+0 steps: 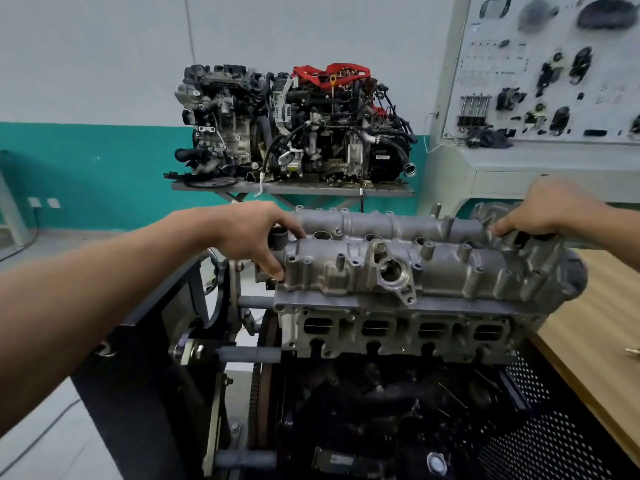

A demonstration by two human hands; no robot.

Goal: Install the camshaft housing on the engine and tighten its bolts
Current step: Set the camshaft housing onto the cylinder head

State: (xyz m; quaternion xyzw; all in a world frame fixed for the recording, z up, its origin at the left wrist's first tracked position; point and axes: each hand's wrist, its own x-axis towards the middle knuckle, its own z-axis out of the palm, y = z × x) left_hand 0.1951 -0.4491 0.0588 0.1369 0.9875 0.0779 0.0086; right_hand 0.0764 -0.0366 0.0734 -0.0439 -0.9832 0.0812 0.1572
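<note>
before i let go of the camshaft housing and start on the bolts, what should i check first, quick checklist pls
1. Left hand grips the camshaft housing at its left end: ok.
2. Right hand grips its right end: ok.
3. Housing flat on the cylinder head: the near edge looks flush, the far edge is hidden: cannot tell.
4. Bolts in the near-edge bosses: too small to make out: cannot tell.
5. Wrench to hand: none in view, only a small metal item on the wooden bench: not ok.
</note>
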